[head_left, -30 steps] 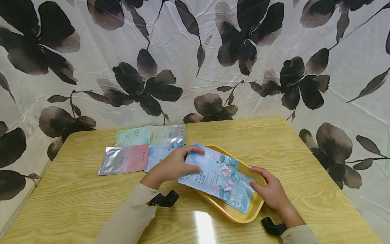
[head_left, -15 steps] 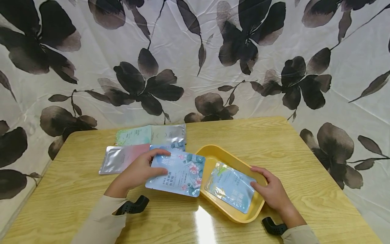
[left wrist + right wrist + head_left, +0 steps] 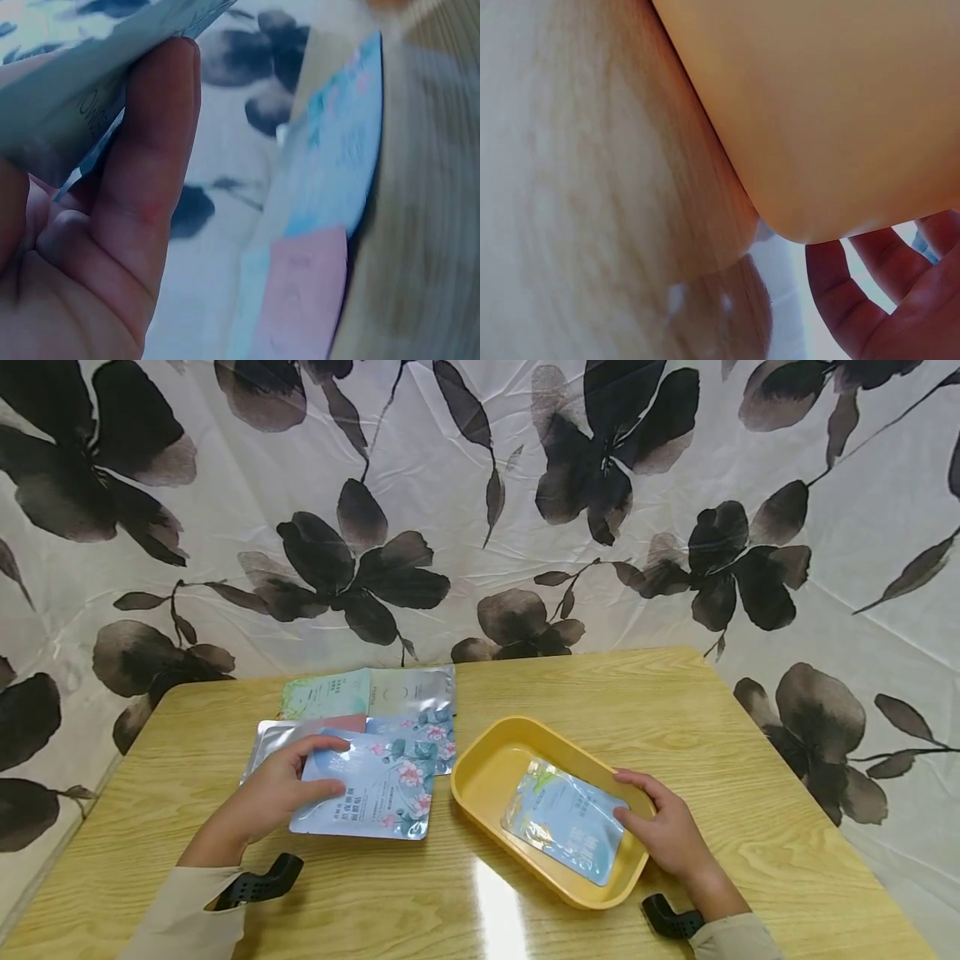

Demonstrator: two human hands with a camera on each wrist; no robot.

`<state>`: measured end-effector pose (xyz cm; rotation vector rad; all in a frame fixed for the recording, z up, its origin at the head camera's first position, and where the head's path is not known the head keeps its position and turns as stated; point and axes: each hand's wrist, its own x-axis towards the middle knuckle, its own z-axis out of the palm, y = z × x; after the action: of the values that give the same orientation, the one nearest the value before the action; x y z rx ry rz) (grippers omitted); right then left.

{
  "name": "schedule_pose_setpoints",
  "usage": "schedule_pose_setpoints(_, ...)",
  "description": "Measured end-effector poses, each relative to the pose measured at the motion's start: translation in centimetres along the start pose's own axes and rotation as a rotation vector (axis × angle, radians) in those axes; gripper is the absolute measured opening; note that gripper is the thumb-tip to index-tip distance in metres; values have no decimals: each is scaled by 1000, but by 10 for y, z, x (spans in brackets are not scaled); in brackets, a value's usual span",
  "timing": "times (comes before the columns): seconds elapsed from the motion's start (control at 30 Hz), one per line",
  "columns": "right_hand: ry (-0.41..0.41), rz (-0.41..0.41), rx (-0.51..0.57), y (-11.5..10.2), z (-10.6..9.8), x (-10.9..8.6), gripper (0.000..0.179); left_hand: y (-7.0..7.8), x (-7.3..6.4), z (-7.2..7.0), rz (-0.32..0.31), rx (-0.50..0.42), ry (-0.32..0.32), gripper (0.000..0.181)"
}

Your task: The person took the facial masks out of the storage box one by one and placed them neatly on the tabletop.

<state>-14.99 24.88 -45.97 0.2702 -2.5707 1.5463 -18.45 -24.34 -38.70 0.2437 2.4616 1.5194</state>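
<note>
My left hand [image 3: 273,793] pinches a light-blue floral face mask sachet [image 3: 375,789] between thumb and fingers. The sachet hovers left of the yellow plastic tray [image 3: 483,777], partly covering a pink and silver sachet [image 3: 272,743]. In the left wrist view, fingers [image 3: 154,150] support the underside of the held sachet [image 3: 64,112]. At the tray's right end, my right hand [image 3: 675,831] grips the rim with the thumb inside. Another blue sachet [image 3: 566,827] lies flat in the tray. From the right wrist, the fingers [image 3: 829,281] curve beneath the tray's wall [image 3: 825,127].
Behind the held sachet lie a green sachet [image 3: 326,695], a pale silver sachet [image 3: 414,689] and a second floral blue sachet [image 3: 442,739]. They rest on the wooden table [image 3: 600,693]. A flower-printed cloth [image 3: 465,527] hangs behind the table.
My left hand has carried the floral sachet from over the tray leftward, to in front of the laid-out sachets. The blue sachet in the tray is now uncovered. My right hand stays put.
</note>
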Motion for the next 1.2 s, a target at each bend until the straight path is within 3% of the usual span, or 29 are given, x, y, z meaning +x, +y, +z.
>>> schedule_pose_setpoints(0.23, -13, 9, 9, 1, -1, 0, 40, -22, -10, -23, -119, 155, 48, 60)
schedule_pose_setpoints(0.57, -14, 12, 12, -2, -1, 1, 41, -51, -24, -56, -182, 263, 87, 69)
schedule_pose_setpoints(0.73, -14, 5, 27, -4, -1, 1, 42, -62, -30, -69, -246, 232, 76, 69)
schedule_pose_setpoints(0.83, -11, 0, 21, -2, -1, 1, 41, -68, -34, -74, -254, 224, 77, 69)
schedule_pose_setpoints(1.03, -8, -11, 23, -2, -2, 1, 40, -75, -34, -75, -249, 246, 70, 67)
schedule_pose_setpoints(1.2, -8, -20, 18, -1, -1, 0, 40, -77, -30, -75, -287, 219, 49, 68)
